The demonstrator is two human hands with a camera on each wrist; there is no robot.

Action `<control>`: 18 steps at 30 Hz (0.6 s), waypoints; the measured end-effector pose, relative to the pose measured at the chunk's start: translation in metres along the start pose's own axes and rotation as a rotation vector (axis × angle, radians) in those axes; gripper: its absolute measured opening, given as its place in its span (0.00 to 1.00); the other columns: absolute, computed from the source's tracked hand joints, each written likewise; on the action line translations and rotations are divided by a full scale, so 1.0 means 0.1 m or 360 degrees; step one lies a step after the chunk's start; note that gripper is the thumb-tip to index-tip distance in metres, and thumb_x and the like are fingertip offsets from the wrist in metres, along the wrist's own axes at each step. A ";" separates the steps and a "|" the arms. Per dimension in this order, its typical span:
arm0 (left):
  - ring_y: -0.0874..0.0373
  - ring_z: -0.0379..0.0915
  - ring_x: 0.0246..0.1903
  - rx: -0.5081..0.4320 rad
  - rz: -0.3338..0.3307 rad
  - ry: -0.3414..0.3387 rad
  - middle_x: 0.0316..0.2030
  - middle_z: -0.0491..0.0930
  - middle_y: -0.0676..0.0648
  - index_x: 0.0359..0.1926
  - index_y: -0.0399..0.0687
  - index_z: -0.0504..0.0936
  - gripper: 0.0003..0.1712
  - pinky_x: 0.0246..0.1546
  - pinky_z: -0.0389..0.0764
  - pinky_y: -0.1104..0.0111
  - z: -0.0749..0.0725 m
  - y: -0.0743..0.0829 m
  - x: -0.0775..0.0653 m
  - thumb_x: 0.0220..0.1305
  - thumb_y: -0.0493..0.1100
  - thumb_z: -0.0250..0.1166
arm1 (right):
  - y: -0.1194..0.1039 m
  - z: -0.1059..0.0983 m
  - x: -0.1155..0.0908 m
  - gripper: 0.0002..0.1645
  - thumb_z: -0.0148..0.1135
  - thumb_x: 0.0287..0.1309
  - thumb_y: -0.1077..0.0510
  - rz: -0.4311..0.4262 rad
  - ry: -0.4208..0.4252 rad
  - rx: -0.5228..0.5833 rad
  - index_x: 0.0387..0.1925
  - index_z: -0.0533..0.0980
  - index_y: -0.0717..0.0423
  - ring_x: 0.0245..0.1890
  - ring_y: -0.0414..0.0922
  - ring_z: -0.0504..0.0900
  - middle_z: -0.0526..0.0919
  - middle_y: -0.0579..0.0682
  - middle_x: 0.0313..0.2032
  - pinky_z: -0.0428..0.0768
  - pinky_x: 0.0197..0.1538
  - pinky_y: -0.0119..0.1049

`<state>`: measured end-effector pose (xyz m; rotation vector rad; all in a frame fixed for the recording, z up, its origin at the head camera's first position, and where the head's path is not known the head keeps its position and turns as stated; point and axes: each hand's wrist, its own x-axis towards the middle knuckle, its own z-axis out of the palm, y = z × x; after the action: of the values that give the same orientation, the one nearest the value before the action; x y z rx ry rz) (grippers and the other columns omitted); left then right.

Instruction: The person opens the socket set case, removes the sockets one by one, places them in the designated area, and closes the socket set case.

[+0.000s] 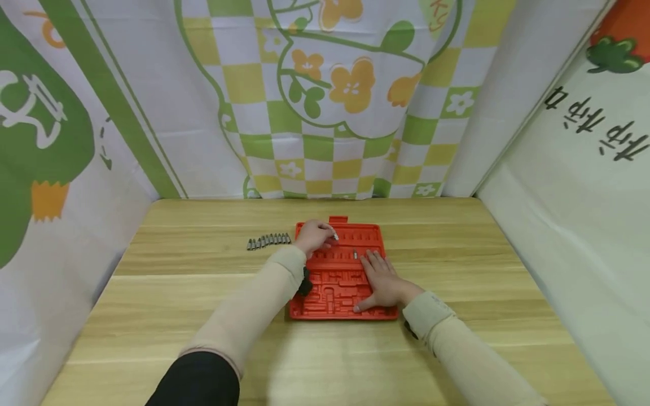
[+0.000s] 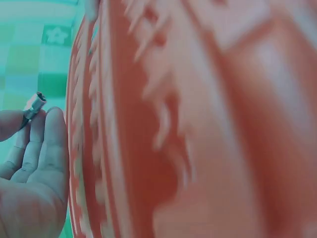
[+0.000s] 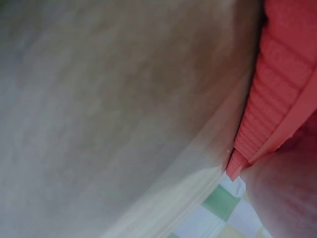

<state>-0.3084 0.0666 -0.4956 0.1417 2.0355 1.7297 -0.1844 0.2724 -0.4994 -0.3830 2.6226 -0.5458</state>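
A red tool case (image 1: pixel 325 265) lies opened flat on the table, its moulded slots facing up. Over its far left part, my left hand (image 1: pixel 313 234) pinches a small silver bit socket (image 2: pixel 35 105) between thumb and fingertips. The left wrist view shows the socket's hollow end and darker shank. My right hand (image 1: pixel 383 279) rests with spread fingers on the case's right side, thumb on the near half and fingertips by the middle. One more bit socket (image 1: pixel 355 254) sits in a slot near those fingertips. In the right wrist view, the right hand (image 3: pixel 285 191) overlaps the case edge.
A slanting row of several bit sockets (image 1: pixel 268 241) stands on the wooden table (image 1: pixel 203 270), left of the case. A patterned curtain (image 1: pixel 345 101) hangs behind the table, with printed cloth at both sides.
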 end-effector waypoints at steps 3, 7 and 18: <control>0.47 0.82 0.46 -0.0115 -0.0024 0.0052 0.46 0.83 0.38 0.54 0.29 0.81 0.13 0.48 0.84 0.60 -0.16 0.03 -0.04 0.78 0.34 0.57 | -0.01 0.01 0.00 0.79 0.79 0.51 0.35 -0.0010 0.0000 0.0002 0.80 0.39 0.71 0.78 0.66 0.30 0.34 0.71 0.79 0.32 0.76 0.61; 0.48 0.82 0.47 -0.0171 -0.0026 0.0112 0.47 0.83 0.37 0.59 0.28 0.78 0.15 0.50 0.84 0.60 -0.38 0.02 -0.05 0.78 0.35 0.57 | -0.01 -0.01 -0.01 0.78 0.78 0.52 0.35 -0.0025 0.0003 -0.0002 0.80 0.39 0.71 0.78 0.66 0.30 0.34 0.71 0.79 0.32 0.76 0.61; 0.60 0.82 0.34 -0.0186 -0.0022 0.0325 0.42 0.84 0.39 0.63 0.26 0.76 0.20 0.42 0.85 0.66 -0.98 -0.11 -0.05 0.77 0.36 0.60 | -0.02 -0.02 -0.03 0.78 0.78 0.53 0.35 -0.0026 -0.0022 0.0012 0.79 0.38 0.71 0.78 0.66 0.30 0.34 0.71 0.79 0.32 0.76 0.61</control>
<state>-0.3411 -0.0262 -0.4943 -0.0901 2.0621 1.9170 -0.1826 0.2717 -0.4962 -0.4047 2.6058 -0.5562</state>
